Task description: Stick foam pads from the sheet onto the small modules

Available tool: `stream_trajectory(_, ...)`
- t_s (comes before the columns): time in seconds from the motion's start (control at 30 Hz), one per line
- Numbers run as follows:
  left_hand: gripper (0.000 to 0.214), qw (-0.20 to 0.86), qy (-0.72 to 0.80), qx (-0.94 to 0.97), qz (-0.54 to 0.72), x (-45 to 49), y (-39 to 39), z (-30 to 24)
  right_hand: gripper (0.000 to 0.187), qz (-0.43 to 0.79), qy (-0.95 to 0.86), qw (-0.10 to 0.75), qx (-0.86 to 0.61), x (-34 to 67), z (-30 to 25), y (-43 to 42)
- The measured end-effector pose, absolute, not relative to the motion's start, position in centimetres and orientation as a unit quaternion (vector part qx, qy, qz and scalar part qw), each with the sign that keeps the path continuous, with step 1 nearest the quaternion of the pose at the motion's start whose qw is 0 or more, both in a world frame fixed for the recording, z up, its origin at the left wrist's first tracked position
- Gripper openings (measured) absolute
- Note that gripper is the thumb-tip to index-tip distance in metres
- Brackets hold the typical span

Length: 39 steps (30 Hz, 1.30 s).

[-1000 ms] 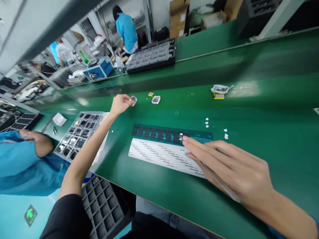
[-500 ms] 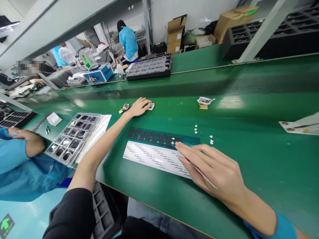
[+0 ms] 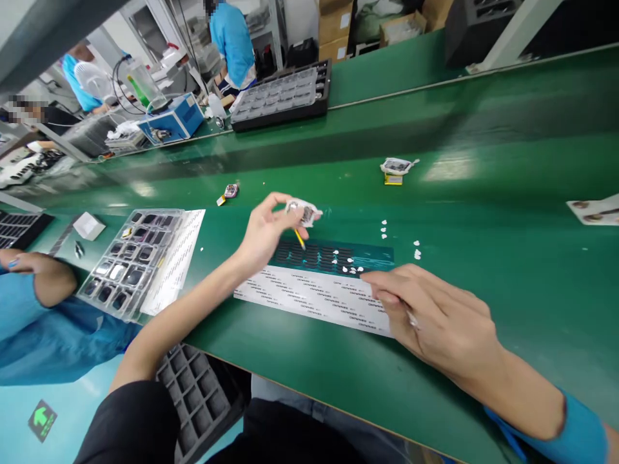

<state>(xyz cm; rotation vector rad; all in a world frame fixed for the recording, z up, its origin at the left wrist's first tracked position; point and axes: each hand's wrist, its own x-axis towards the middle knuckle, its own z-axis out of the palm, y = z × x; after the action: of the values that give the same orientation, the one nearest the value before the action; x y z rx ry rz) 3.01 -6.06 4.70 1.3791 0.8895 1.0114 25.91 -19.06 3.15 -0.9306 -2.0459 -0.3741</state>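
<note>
My left hand (image 3: 271,225) is closed on a small white device housing (image 3: 304,211) with dark circuitry inside. A yellow battery (image 3: 300,239) hangs below it. My right hand (image 3: 435,316) pinches thin metal tweezers (image 3: 412,319), mostly hidden by the fingers. Its fingertips are beside a teal sheet (image 3: 380,256) bearing rows of black strips, where several small white pieces (image 3: 351,270) lie. In front of that sheet lies a white printed sheet (image 3: 309,298).
More white pieces (image 3: 383,230) dot the green bench. Another housing (image 3: 397,167) lies farther back, and a pink-edged one (image 3: 231,191) at left. A clear tray (image 3: 128,258) of devices stands by a co-worker's arm (image 3: 55,277). A metal upright (image 3: 512,32) rises at the back right.
My left hand has picked the white housing up off the bench and brought it nearer, above the teal sheet. My right hand has shifted slightly right. The view has tilted down.
</note>
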Motion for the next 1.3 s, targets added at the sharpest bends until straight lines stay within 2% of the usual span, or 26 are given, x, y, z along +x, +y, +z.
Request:
stream_trajectory(0.07,0.038,0.644,0.352,0.539,0.413,3.7,-9.9,4.7,0.024,-0.166,-0.805,0.419,-0.386,25.8,3.2,-19.3)
stream_trajectory(0.13,0.035,0.685,0.323,0.526,0.387,4.1,-12.8,4.7,0.025,-0.154,-0.792,0.432,-0.403,25.6,3.4,-19.7)
stream_trajectory(0.23,0.027,0.709,0.288,0.532,0.363,4.3,-14.8,4.4,0.014,-0.154,-0.782,0.429,-0.425,25.1,3.7,-20.0)
stream_trajectory(0.3,0.028,0.705,0.280,0.542,0.363,4.3,-15.1,4.1,0.017,-0.174,-0.787,0.408,-0.429,24.9,3.7,-20.1)
stream_trajectory(0.5,0.037,0.702,0.295,0.551,0.340,4.2,-15.1,3.3,0.005,-0.188,-0.795,0.365,-0.446,24.9,3.1,-20.1)
stream_trajectory(0.67,0.024,0.686,0.303,0.565,0.345,4.1,-15.4,3.0,0.003,-0.153,-0.810,0.359,-0.438,24.8,3.3,-20.2)
stream_trajectory(0.83,0.017,0.615,0.321,0.633,0.344,4.1,-15.5,2.9,0.008,-0.143,-0.820,0.339,-0.438,24.8,3.0,-20.2)
stream_trajectory(1.03,0.025,0.556,0.308,0.692,0.342,3.9,-15.6,3.4,0.022,-0.161,-0.833,0.307,-0.430,25.1,2.9,-20.6)
stream_trajectory(1.17,0.022,0.592,0.336,0.646,0.345,4.0,-15.6,3.0,0.021,-0.107,-0.849,0.287,-0.430,24.8,3.2,-20.7)
stream_trajectory(1.3,0.018,0.649,0.351,0.574,0.354,4.2,-15.4,2.6,0.010,-0.047,-0.817,0.343,-0.460,24.6,3.5,-20.5)
